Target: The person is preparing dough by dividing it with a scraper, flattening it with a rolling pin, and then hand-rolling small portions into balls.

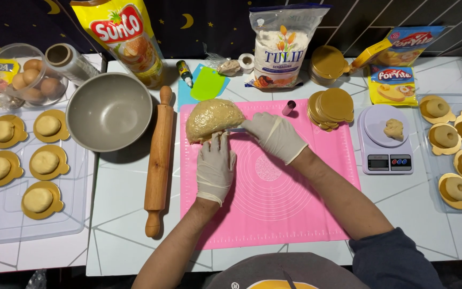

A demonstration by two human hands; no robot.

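While dough (213,120) lies beyond both hands | long axis left-right | left hand (215,165) flat, fingertips touching | right hand (274,135) pinching scraper (237,129) at dough's right edge

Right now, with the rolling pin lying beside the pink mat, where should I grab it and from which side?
Take the rolling pin by its near knobbed handle, coming from above. It lies lengthwise, pointing away from you, between the grey bowl and the pink mat; the near end looks to have clear table around it, while the far handle sits close to the bowl.
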